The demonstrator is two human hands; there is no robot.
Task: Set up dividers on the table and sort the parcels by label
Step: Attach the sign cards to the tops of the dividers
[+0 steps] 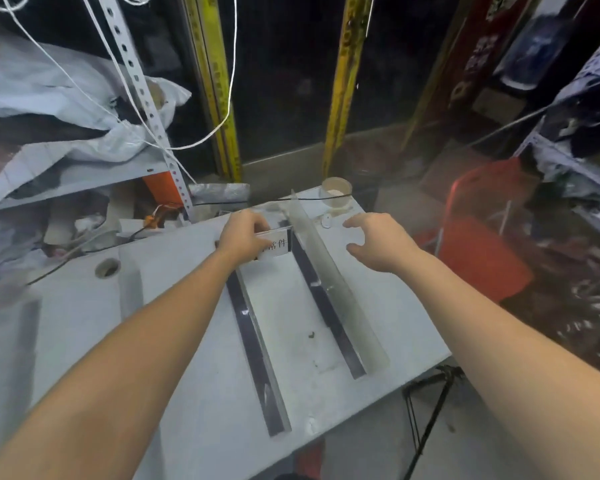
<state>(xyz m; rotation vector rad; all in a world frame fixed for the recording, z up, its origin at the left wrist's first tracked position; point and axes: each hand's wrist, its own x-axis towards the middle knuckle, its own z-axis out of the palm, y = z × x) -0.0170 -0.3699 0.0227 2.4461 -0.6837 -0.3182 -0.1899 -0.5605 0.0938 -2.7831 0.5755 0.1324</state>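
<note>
**Label card sits at the head of the lane, in my left hand**

The label card [277,244], a small clear holder with printed characters, stands at the far end of the table [174,306]. It is in the gap between the two dividers and faces back towards me. Its width runs across the lane, square to the dividers' long axes. My left hand [243,237] grips it by its left edge and top, with the fingers curled over it. Its right edge is just beside the right divider [329,285]; I cannot tell whether they touch.

Both dividers run lengthwise away from me, slanting a little leftward at the far end. Each is a clear upright panel on a dark base strip. The left divider [253,344] passes under my left wrist. The right one lies between my two hands.

My right hand [378,240] hovers on the far side of the right divider with its fingers spread and loose, holding nothing. It is apart from both the card and the panel.

The left hand is plainly the nearer one, so I judge that seating the card squarely is its job. The right hand would have to cross the panel to help.

Beyond the card stand a small cup [336,197] and a white disc [325,221]. I can pick out no parcels on the table.
</note>
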